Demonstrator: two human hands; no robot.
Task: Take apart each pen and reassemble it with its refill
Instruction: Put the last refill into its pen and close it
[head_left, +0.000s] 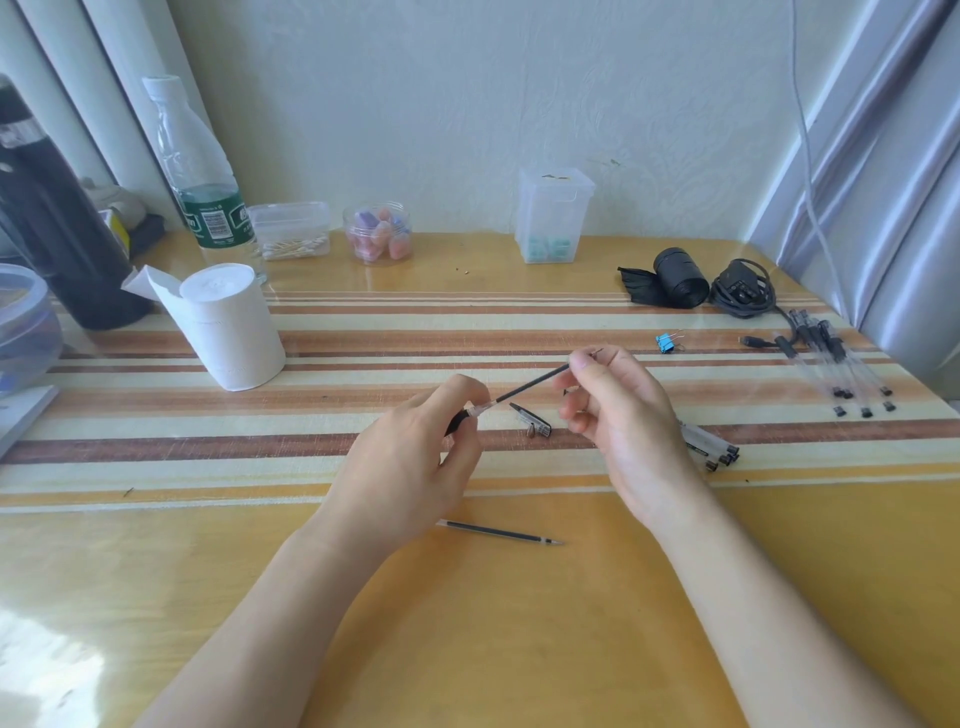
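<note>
Pinching the pen barrel (470, 413) in curled fingers, the left hand (410, 462) holds it just left of the pen cap (530, 418); the right hand (618, 415) pinches the refill (530, 385) above that cap, with 1 spare refill (498, 532) lying nearer than the cap

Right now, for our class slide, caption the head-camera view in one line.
Left hand grips a pen barrel, right hand pinches the refill partway inside it; another refill lies on the table.

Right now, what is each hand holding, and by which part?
The left hand grips the pen barrel at its black grip section; the right hand pinches the refill near its far end, the other end in the barrel.
</note>
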